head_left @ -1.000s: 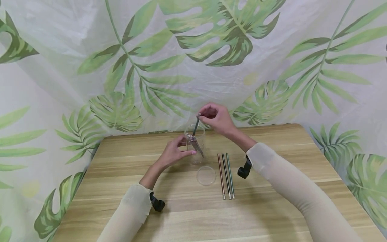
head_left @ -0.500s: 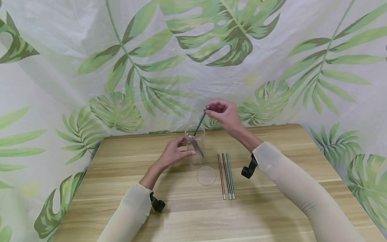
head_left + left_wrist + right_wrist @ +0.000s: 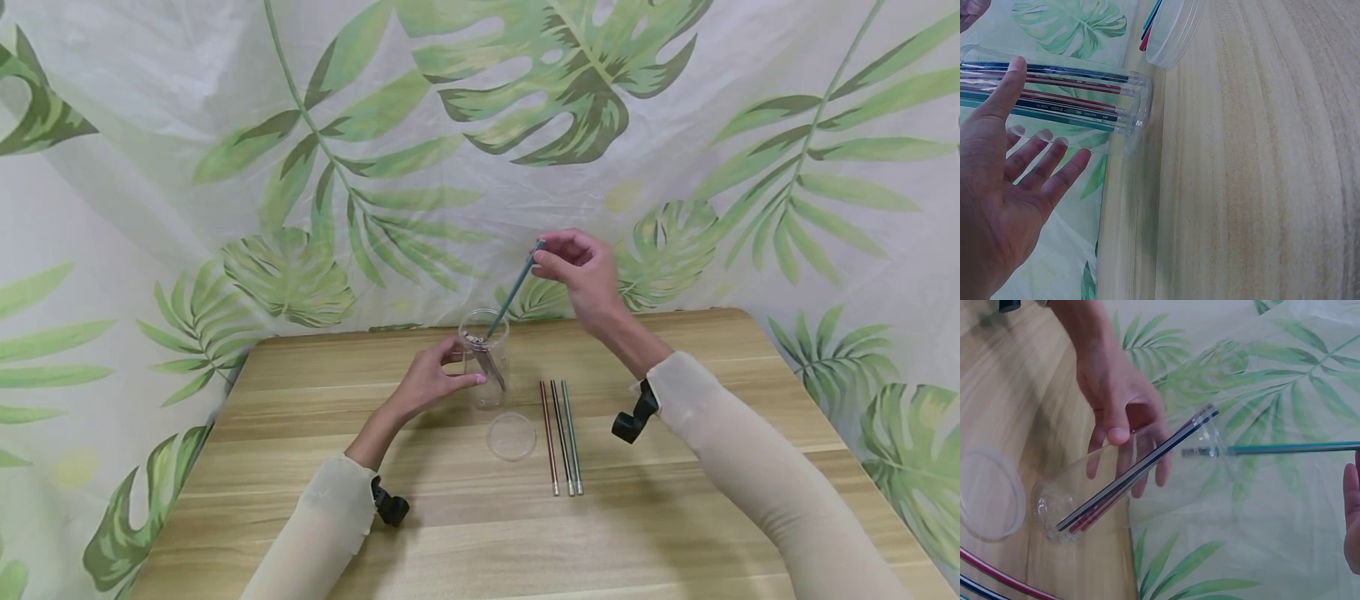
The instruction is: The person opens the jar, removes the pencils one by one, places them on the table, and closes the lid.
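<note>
A clear jar (image 3: 488, 392) stands upright near the table's back edge, several pencils (image 3: 1132, 478) leaning inside it. Around its left side rest the thumb and fingers of my left hand (image 3: 431, 382), seen in the left wrist view beside the jar (image 3: 1138, 119). Up and to the right, my right hand (image 3: 588, 275) pinches a teal pencil (image 3: 517, 287) by its upper end. That pencil slants down, its lower end at the jar's mouth; in the right wrist view the eraser end of the teal pencil (image 3: 1297, 449) is just inside the rim.
A round clear lid (image 3: 512, 437) lies in front of the jar. To its right, a red pencil (image 3: 550, 437), a dark pencil (image 3: 562, 437) and a teal pencil (image 3: 573, 437) lie side by side on the wooden table (image 3: 480, 550). A leaf-patterned sheet (image 3: 420, 167) hangs behind.
My right hand has moved up and to the right, drawing the teal pencil farther out of the jar. The left hand and jar have stayed in place.
</note>
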Demonstrator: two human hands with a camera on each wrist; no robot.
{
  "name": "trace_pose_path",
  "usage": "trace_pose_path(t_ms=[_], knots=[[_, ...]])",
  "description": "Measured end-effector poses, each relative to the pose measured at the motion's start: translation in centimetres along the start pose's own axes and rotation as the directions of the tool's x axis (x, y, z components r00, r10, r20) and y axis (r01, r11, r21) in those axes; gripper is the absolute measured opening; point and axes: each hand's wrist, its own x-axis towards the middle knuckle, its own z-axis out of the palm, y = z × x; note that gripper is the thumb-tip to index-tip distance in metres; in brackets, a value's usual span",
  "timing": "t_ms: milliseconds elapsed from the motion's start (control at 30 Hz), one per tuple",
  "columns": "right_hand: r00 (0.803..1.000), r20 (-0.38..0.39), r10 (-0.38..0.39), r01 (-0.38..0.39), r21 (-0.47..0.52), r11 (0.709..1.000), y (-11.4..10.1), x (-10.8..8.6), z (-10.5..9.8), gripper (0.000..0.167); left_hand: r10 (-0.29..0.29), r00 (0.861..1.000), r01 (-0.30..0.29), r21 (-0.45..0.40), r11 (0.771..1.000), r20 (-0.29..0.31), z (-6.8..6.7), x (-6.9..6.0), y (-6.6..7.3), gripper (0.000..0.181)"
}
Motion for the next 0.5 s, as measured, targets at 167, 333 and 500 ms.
trace_pose_path(t_ms=[167,333,500], knots=[[0.999,-0.033,-0.032,0.036,0.120,0.992,-1.2,0.3,-0.2,0.019,0.006,1.000,-0.006,-0.010,1.000,0.000,0.0,0.1,-0.1,0.055],[0.999,-0.034,-0.040,0.046,0.206,0.977,-2.6,0.2,-0.6,0.024,0.016,1.000,-0.016,-0.035,0.999,-0.001,0.1,0.1,-0.1,0.056],[0.998,-0.049,-0.044,0.055,0.240,0.969,-3.9,-0.1,-1.2,0.024,0.017,1.000,-0.018,-0.045,0.999,-0.008,0.3,0.0,-0.1,0.059]])
